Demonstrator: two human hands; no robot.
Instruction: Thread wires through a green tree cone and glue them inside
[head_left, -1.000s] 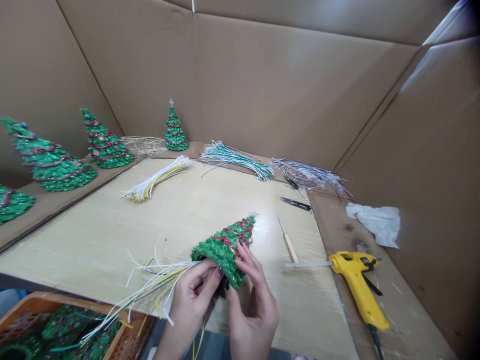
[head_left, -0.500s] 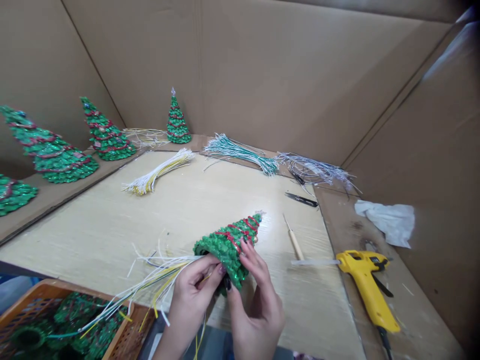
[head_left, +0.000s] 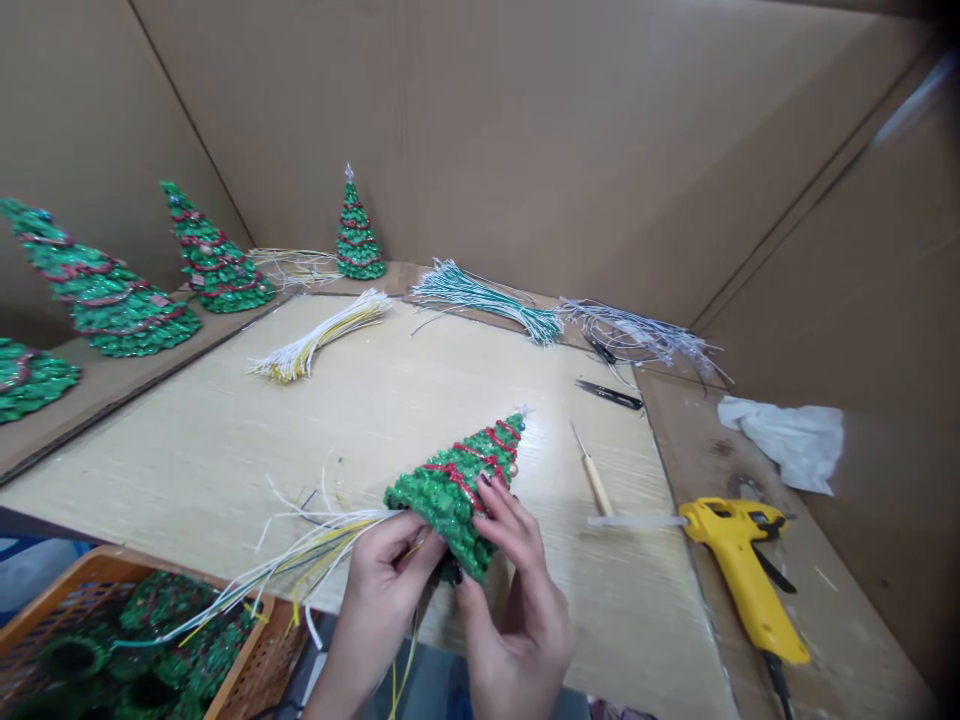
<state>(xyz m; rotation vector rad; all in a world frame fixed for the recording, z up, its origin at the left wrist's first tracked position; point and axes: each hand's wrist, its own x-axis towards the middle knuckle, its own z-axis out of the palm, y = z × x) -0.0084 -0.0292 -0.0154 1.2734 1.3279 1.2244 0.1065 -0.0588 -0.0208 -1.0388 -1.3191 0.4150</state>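
A green sequinned cone tree with red garland bands [head_left: 450, 500] lies tilted across both hands, tip toward the upper right, held above a pale wooden board [head_left: 187, 450]. The left hand [head_left: 382, 590] is curled nearly closed at the tree's base, pinching a loose spray of white and yellow wires [head_left: 315, 545] that trails out to the left. The right hand [head_left: 514, 600] is half open, its fingers [head_left: 504, 510] pressed on the tree's side. Since a moment ago the tip has lifted slightly; the grip looks the same. On the board lies a white-and-yellow wire bundle [head_left: 319, 340]. To the right are a wooden-handled awl [head_left: 596, 485], black scissors [head_left: 609, 394] and a yellow hot glue gun [head_left: 739, 570]. An orange plastic basket [head_left: 127, 570] sits at lower left.
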